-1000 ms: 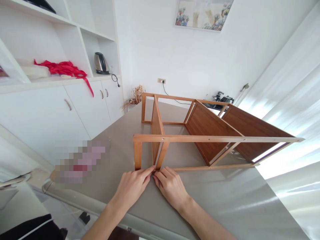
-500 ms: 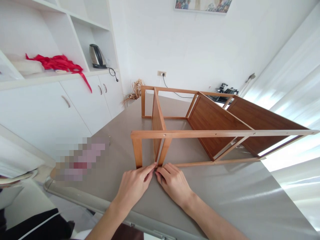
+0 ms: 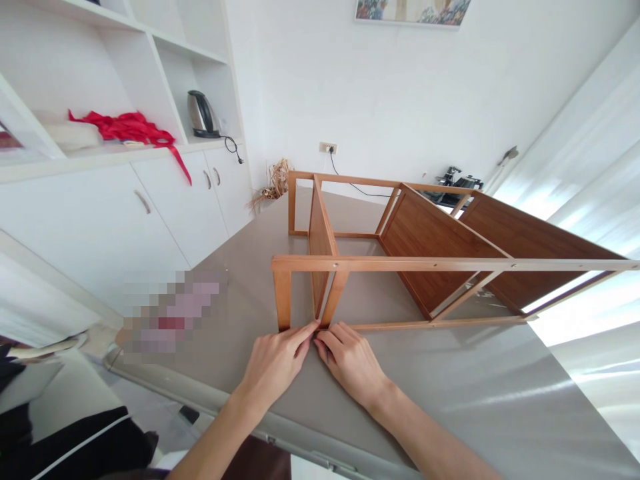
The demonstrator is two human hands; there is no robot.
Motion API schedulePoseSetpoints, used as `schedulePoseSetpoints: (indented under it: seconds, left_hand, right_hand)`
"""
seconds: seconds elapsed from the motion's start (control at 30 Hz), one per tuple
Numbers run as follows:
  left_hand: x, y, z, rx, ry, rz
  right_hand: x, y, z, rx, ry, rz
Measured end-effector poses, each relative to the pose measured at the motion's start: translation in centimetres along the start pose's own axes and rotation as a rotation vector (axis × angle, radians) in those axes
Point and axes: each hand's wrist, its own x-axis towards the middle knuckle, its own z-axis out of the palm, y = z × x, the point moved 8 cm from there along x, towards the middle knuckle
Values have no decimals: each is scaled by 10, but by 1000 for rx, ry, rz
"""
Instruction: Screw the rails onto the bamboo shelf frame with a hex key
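Observation:
A brown wooden shelf rack [image 3: 380, 264] lies on its side on a grey table [image 3: 450, 393], its slatless panels standing upright. At the near lower rail, close to the rack's left end, both my hands meet by a panel joint. My left hand [image 3: 275, 360] is closed, its index finger and thumb pressed on the rail at the joint. Right beside it, my right hand [image 3: 353, 363] is closed in a pinch. A small dark thin thing shows between its fingers, mostly hidden, so its kind is unclear.
A blurred-out pinkish patch [image 3: 180, 313] covers the table's left part. White cabinets [image 3: 165, 213] at the left hold a kettle [image 3: 201, 115] and red ribbon [image 3: 130, 127]. Dried stalks [image 3: 277, 179] stand behind the table. White curtains [image 3: 590, 200] hang at the right.
The view has shifted slightly, so the scene sits a little further right. Both hands stay at the same joint with almost the same grip.

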Motion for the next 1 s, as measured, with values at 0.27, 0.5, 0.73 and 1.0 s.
schedulePoseSetpoints:
  seconds: [0.27, 0.5, 0.73, 1.0]
  left_hand:
    - [2, -2, -3, -22, -19, -70]
    - [2, -5, -3, -26, -45, -103]
    - [2, -4, -3, -49, -66, -87]
    - [2, -4, -4, -58, -84, -110]
  right_hand:
    - [0, 0, -5, -39, 36, 5]
    - [0, 2, -5, -51, 33, 37]
    - [-1, 8, -2, -35, -22, 52]
    - [-4, 10, -23, 213, -166, -15]
